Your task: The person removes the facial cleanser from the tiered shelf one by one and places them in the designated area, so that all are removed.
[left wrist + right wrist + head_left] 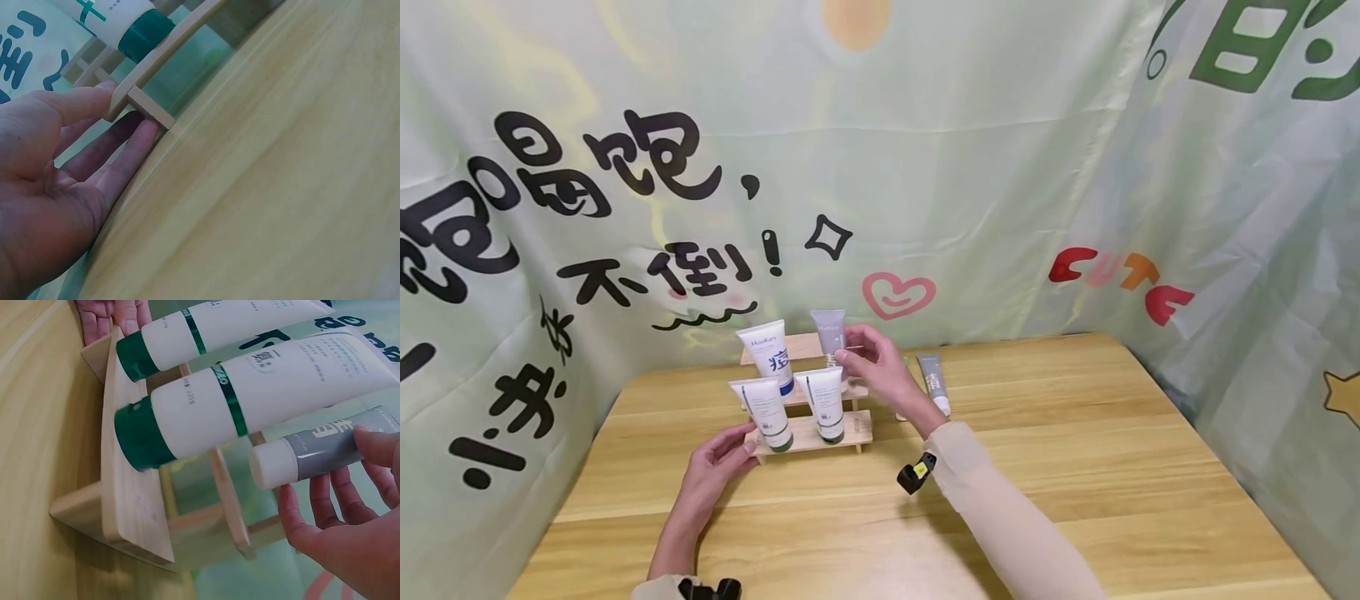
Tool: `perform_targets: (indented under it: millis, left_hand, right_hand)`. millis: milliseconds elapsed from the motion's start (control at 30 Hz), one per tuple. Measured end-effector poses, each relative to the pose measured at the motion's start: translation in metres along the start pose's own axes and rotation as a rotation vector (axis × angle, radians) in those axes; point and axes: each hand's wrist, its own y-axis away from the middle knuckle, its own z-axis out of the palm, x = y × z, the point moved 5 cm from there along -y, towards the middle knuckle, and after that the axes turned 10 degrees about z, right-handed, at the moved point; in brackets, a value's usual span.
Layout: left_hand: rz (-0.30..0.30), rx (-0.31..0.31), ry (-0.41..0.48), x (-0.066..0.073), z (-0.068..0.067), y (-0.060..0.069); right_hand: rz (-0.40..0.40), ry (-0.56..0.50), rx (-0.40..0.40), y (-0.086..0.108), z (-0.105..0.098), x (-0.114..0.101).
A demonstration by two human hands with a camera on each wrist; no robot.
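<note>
A small tiered wooden stand (859,427) is on the table. My left hand (718,458) grips its lower left end, thumb on the shelf edge and fingers by the short leg (150,107). My right hand (886,373) holds a grey tube (322,445) with a white cap, cap downward, at the right of an upper tier. In the right wrist view the thumb and fingers are around its body. Two white tubes with green caps (766,412) (822,402) stand on the bottom tier. A white tube with a blue cap (770,350) stands higher, at the left.
Another grey tube (931,379) with a white cap lies on the wooden table (1037,467) right of the stand, beyond my right wrist. A printed cloth (985,208) with lettering and a pink heart hangs behind and around the table.
</note>
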Motion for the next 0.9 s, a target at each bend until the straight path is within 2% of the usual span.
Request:
perform_targets:
  millis: [133, 400, 533, 900]
  left_hand:
    - [0.005, -0.005, -0.001, 0.0, 0.0, -0.001]
    - [0.01, -0.005, 0.004, -0.001, -0.001, -0.002]
    - [0.016, -0.005, 0.006, 0.0, 0.0, -0.002]
    - [0.023, -0.005, 0.008, 0.001, 0.001, -0.001]
  right_hand:
    - [-0.033, -0.013, 0.003, 0.004, -0.007, -0.005]
    - [-0.033, -0.005, 0.02, 0.015, -0.018, -0.011]
    - [-0.028, 0.023, 0.036, 0.021, -0.026, -0.013]
    - [-0.076, 0.092, 0.107, 0.04, -0.045, -0.008]
